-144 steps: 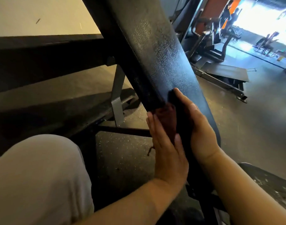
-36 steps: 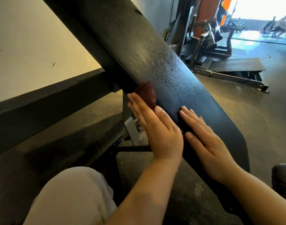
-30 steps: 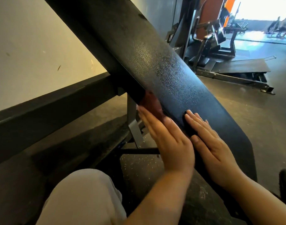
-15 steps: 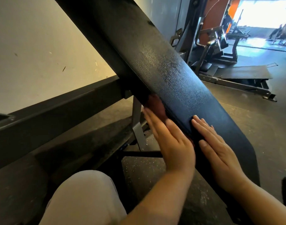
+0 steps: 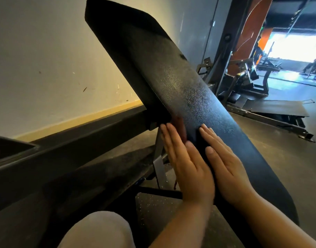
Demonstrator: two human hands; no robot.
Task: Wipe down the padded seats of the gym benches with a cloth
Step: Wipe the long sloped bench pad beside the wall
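Both hands (image 5: 191, 169) flat on pad (image 5: 189, 97), red cloth (image 5: 178, 126)

Inclined black bench pad (image 5: 198, 104) — flat left hand (image 5: 187, 165) presses dark red cloth (image 5: 178, 125) against its edge; right hand (image 5: 223, 161) flat alongside.

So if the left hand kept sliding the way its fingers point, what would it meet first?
Probably the dark metal bracket under the black textured bench pad. The left hand presses a dark red cloth against the pad's edge, fingertips just short of it; depth is uncertain.

Scuffed wall (image 5: 46, 59), distant gym machine (image 5: 246, 77)
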